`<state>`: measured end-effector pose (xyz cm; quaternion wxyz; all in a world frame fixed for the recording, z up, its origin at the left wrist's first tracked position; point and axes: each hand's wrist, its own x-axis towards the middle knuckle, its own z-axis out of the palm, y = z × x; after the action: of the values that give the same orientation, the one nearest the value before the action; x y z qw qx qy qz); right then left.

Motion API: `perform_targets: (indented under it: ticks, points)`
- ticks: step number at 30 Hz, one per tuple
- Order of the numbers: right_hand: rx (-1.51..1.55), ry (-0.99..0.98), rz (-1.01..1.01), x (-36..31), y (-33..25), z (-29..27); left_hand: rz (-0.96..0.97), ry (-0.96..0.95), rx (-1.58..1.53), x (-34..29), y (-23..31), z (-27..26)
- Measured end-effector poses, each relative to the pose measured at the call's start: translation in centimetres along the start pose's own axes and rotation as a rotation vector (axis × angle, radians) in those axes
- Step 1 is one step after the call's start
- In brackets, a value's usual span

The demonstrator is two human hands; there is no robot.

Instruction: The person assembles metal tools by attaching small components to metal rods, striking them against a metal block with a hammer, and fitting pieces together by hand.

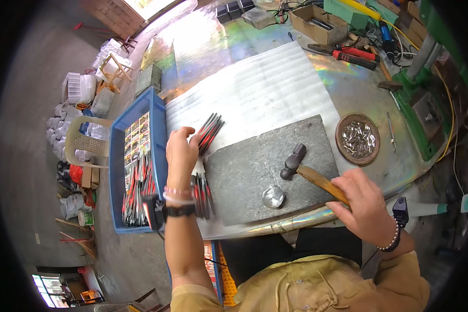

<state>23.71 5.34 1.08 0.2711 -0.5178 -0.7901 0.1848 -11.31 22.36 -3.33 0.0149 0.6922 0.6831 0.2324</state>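
Note:
My right hand [360, 200] is wrapped round the wooden handle of a hammer [317, 179]. Its dark steel head rests on or just over a grey stone slab [239, 174]. Near the slab's front edge sits a small round shiny metal piece [273, 197]. Left of the slab, my left hand [182, 148] is closed with curled fingers; what they grip is hidden. Right beside those fingers is a bundle of slender red, black and silver pieces [211, 131]. More slender pieces [202, 196], somewhat blurred, are below, near my left wrist.
A blue crate [164, 125] at the left holds many similar slender pieces. Right of the slab stands a round brown bowl [343, 151] of small metal pins. A white foam sheet [255, 83] covers the table behind. Red-handled pliers [356, 56] and a green machine [418, 119] stand farther right.

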Motion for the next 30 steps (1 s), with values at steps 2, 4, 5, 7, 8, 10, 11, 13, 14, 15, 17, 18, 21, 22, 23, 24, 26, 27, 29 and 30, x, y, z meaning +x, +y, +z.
perform_targets:
  ticks: [2, 4, 5, 7, 8, 10, 11, 13, 14, 15, 17, 18, 21, 22, 23, 24, 26, 27, 29, 30]
  points:
    - [-0.03, 0.032, 0.002, -0.1, -0.4, 0.0, -0.004, 0.0, 0.052, 1.1, -1.4, 1.2]
    - [-0.046, 0.044, 0.004, -0.2, -0.2, 0.0, -0.168, -0.145, 0.039, 2.0, -1.8, 2.2]
    - [-0.055, 0.05, -0.005, -0.2, -0.2, 0.0, -0.189, -0.138, -0.029, 2.3, -2.2, 2.4]
    - [-0.053, 0.049, 0.0, -0.2, -0.2, 0.0, -0.263, -0.224, -0.076, 2.9, -3.3, 2.2]
    - [-0.047, 0.045, -0.005, -0.1, -0.3, 0.0, -0.214, -0.228, -0.053, 2.9, -3.7, 2.3]
    - [-0.087, 0.041, -0.005, 0.2, -0.3, 0.2, -0.172, -0.185, -0.019, 2.9, -3.8, 2.4]
    - [-0.127, 0.035, -0.011, 0.5, -0.5, 0.3, -0.136, -0.14, 0.015, 2.6, -3.9, 2.3]
    - [-0.155, 0.016, -0.009, 1.0, -0.5, 0.5, -0.084, -0.054, 0.04, 1.8, -2.3, 1.4]
    - [-0.184, -0.003, -0.008, 1.2, -0.6, 0.6, -0.08, 0.038, -0.008, 1.3, -1.2, 0.4]
    - [-0.189, -0.004, -0.004, 1.2, -0.6, 0.7, -0.075, 0.128, -0.058, 0.8, 0.0, -0.5]
    - [-0.226, -0.014, 0.0, 1.4, -0.6, 1.1, -0.068, 0.19, -0.25, -0.5, 2.1, -2.1]
    - [-0.229, -0.019, 0.002, 1.5, -0.2, 1.2, -0.056, 0.18, -0.376, -1.4, 3.5, -2.8]
    - [-0.168, -0.028, -0.012, 1.1, 0.4, 1.3, -0.025, 0.157, -0.629, -5.6, 6.9, -6.2]
    - [0.018, -0.002, 0.012, 0.7, 0.8, 1.2, -0.077, 0.12, -0.7, -7.1, 8.0, -7.1]
    - [0.203, 0.025, 0.03, 0.3, 1.1, 1.0, -0.092, 0.114, -0.765, -8.5, 8.5, -7.8]
    - [0.396, -0.039, 0.123, -0.9, 1.4, 0.7, -0.15, 0.074, -0.821, -9.8, 8.8, -8.6]
    - [0.877, 0.001, 0.207, -3.0, 1.5, 1.0, -0.224, 0.009, -0.92, -12.2, 9.2, -9.3]
    - [1.372, 0.054, 0.27, -3.8, 1.1, 0.7, -0.238, -0.007, -0.964, -13.2, 9.3, -10.0]
    - [1.543, 0.104, 0.209, -4.1, 0.4, 0.3, -0.248, -0.035, -0.968, -14.5, 9.2, -10.1]
    - [1.538, 0.012, 0.259, -4.2, 0.2, -0.3, -0.217, -0.048, -0.931, -15.0, 9.1, -10.1]
